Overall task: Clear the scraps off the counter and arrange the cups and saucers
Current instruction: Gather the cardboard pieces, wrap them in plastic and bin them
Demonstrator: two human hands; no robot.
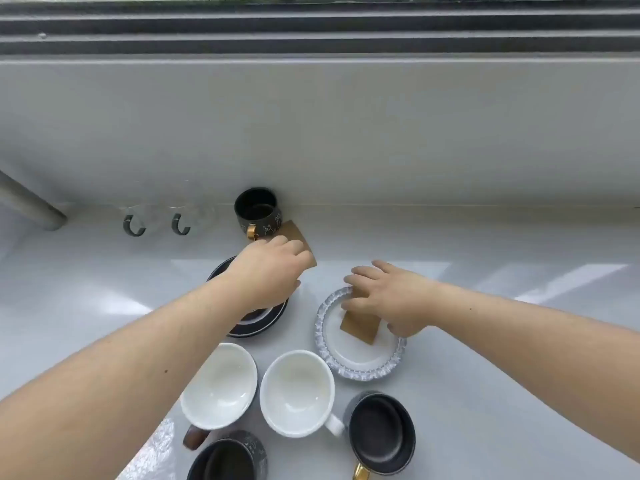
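My left hand (268, 271) lies on a brown card scrap (295, 234) beside a dark cup with a gold handle (257, 210), above a dark saucer (258, 323). My right hand (389, 299) pinches a second brown scrap (360, 328) lying in a white saucer with a grey speckled rim (360, 370). In front stand two white cups (220, 384) (297, 393) and two dark cups (381, 433) (227, 457).
Two clear glass cups with dark handles (134, 226) (181, 224) stand at the back left against the white wall (311, 133). A grey pipe (27, 202) comes in at the far left. A window ledge runs along the top.
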